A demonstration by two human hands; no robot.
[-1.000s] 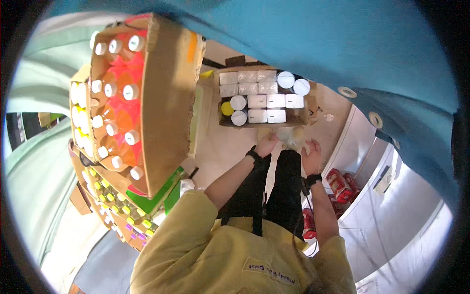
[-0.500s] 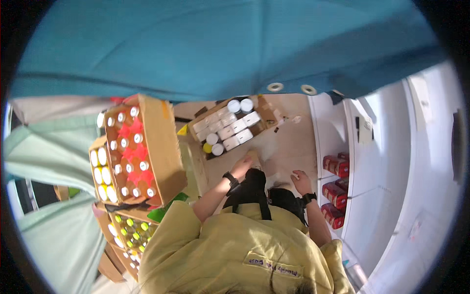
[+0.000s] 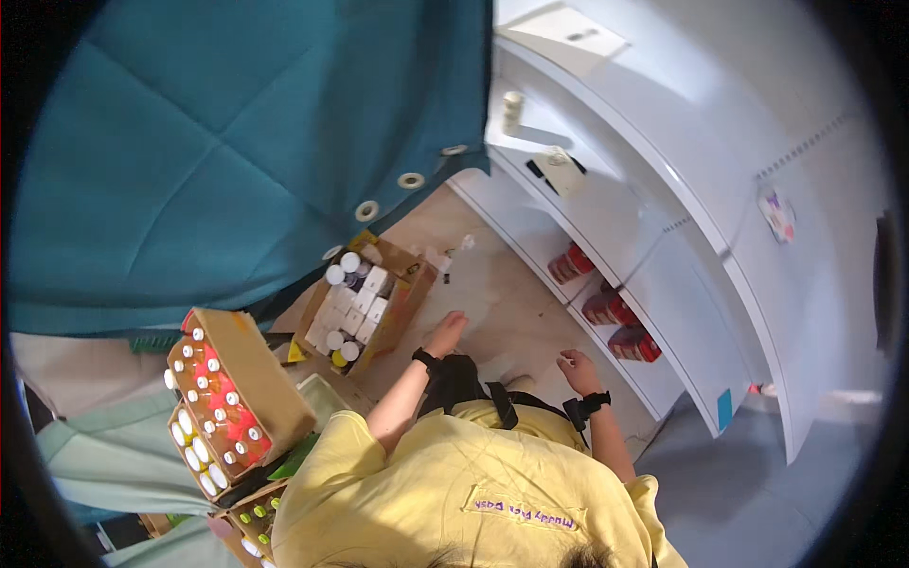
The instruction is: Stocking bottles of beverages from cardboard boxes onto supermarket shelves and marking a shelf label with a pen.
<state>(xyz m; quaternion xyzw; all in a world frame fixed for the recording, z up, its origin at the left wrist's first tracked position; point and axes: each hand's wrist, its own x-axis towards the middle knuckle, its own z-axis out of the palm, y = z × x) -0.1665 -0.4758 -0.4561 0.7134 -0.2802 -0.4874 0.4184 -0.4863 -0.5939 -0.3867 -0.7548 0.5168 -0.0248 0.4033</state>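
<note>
My left hand (image 3: 448, 333) hangs above the floor with its fingers stretched out and nothing seen in it. It is nearest to an open cardboard box (image 3: 409, 308) of white cartons (image 3: 362, 301) and white-lidded tubs (image 3: 349, 351), but does not touch it. My right hand (image 3: 579, 371) hovers further right, fingers loosely bent and apart, also holding nothing visible. Beyond it, red packages (image 3: 633, 343) stand on the low level of a white shelf unit (image 3: 653, 270). Both wrists carry dark bands.
Stacked cardboard boxes (image 3: 270, 379) of white-capped bottles (image 3: 213, 398) rise at left. A blue quilted curtain (image 3: 218, 161) with metal eyelets hangs across the upper left. A pale bottle (image 3: 512, 112) stands on an upper shelf. Small scraps lie on the beige floor (image 3: 492, 293).
My view has turned right, bringing more of the white shelves in and shifting the curtain and boxes left. Both hands stay low before me, holding nothing I can see.
</note>
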